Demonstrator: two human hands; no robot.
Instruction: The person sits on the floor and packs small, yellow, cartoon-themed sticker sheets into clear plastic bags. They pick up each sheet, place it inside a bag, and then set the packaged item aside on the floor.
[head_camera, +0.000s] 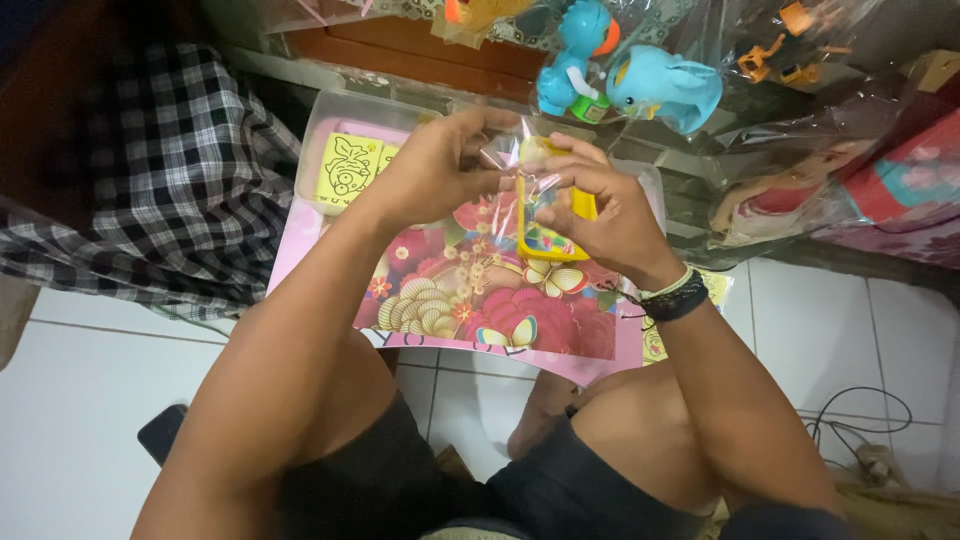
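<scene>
Left hand (435, 165) pinching clear plastic bag (500, 155), right hand (600, 215) gripping yellow toy (545, 230) partly inside that bag, between both hands, floral pink sheet (460, 290) beneath, blue plastic toys (630, 75) beyond the fingers.

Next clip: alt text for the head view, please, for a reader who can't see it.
Seen from above, a seated person's left hand and right hand hold a yellow toy in a clear plastic bag over a pink flowered sheet. Blue bagged toys lie beyond, a checked cloth at left, white floor tiles below.
</scene>
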